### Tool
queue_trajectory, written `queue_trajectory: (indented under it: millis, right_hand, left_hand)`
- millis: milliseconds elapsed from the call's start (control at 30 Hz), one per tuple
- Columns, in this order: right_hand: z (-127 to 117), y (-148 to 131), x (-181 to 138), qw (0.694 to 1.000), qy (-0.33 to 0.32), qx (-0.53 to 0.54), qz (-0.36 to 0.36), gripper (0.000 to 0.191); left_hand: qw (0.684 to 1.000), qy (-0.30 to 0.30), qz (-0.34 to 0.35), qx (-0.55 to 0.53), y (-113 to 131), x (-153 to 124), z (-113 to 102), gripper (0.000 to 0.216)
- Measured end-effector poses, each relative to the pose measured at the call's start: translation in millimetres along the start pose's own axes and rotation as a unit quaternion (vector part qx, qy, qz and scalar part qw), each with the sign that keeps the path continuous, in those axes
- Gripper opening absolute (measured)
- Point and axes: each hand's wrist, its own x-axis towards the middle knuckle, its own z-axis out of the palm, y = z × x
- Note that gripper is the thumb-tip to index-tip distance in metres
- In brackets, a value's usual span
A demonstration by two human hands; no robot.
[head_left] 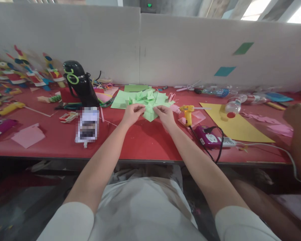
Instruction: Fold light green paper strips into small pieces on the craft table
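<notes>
Between my two hands is a piece of folded green paper (150, 114). My left hand (133, 115) pinches its left side, and my right hand (165, 116) pinches its right side. Just behind it lies a heap of other folded green paper pieces (146, 95), partly overlapping it in view. Flat green sheets (119, 99) stick out to the left of the heap. A yellow hot glue gun (187, 113) rests to the right of my right hand, close to some pink paper (197, 117).
On the red table (145, 144) stand a black bottle (80, 83) and a phone (88, 125) at left. A purple power box (209, 138), yellow sheet (237, 125) and plastic bottles (233, 106) lie at right. A white partition (102, 43) closes the back. Another person's arm (299, 134) is at far right.
</notes>
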Motion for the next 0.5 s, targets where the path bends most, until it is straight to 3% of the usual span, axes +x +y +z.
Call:
queue_trajectory:
  millis: [267, 400, 500]
  right_hand:
    - [-1.4, 0.6, -0.4, 0.994, 0.022, -0.086, -0.066, 0.023]
    - [-2.1, 1.5, -0.2, 0.994, 0.023, -0.087, -0.067, 0.022]
    - [-2.5, 3.4, 0.6, 0.993, 0.024, -0.095, -0.062, 0.022]
  left_hand:
    - [0.998, 0.006, -0.065, -0.017, -1.5, 4.0, 1.2, 0.024]
    - [0.983, 0.011, -0.146, -0.114, 1.2, 3.6, 1.5, 0.034]
    - [0.985, -0.012, -0.104, -0.139, 5.7, 0.3, 2.9, 0.029]
